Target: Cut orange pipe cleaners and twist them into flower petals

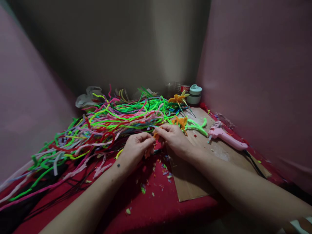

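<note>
My left hand (137, 146) and my right hand (172, 138) meet over the near edge of the pile, fingers pinched together. Between them is a small piece of orange pipe cleaner (157, 135), mostly covered by my fingertips. Just beyond my right hand lies an orange pipe cleaner flower (180, 122), with bright green pipe cleaner pieces (198, 126) beside it. Farther back, orange and yellow flowers on stems (179, 98) rest at the pile's right end. A large heap of many-coloured pipe cleaners (126, 115) spreads behind and left of my hands.
A pink glue gun (227, 139) lies on a cardboard sheet (187, 182) at right, its cord trailing toward me. A pale green-lidded jar (195, 94) stands at the back, and a plastic bag (87, 99) at back left. Fluff scraps dot the red cloth (136, 208).
</note>
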The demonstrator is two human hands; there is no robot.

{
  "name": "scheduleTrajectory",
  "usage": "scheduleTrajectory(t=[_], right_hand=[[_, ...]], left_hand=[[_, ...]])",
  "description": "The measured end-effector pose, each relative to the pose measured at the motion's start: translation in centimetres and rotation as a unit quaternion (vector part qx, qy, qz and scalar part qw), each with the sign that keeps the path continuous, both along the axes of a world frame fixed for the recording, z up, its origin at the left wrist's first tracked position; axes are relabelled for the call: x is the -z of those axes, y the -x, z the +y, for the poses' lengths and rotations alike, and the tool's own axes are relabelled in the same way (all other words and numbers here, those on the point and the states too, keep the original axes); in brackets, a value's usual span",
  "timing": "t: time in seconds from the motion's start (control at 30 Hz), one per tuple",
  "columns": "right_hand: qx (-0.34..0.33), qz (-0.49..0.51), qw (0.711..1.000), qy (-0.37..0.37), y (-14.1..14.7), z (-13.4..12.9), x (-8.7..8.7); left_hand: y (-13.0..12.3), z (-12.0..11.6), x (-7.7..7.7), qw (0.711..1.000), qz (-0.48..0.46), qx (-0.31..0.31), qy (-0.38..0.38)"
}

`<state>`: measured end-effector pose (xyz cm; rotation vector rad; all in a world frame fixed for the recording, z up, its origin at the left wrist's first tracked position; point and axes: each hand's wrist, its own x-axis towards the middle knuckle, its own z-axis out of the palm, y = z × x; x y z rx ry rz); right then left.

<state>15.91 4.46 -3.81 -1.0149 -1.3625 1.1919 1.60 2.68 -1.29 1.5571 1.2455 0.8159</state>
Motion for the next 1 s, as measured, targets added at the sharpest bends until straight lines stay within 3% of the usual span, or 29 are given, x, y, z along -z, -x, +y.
scheduleTrajectory(t=[0.53, 1.0], right_hand=[[-0.029, 0.058, 0.997, 0.051, -0.2, 0.2, 0.2], [-0.016, 0.048, 0.998, 0.045, 0.3, -0.3, 0.5]], left_hand=[[0.1, 0.0, 0.2, 1.000, -0.003, -0.003, 0.000], [0.4, 0.0, 1.4, 0.983, 0.120, -0.023, -0.137]])
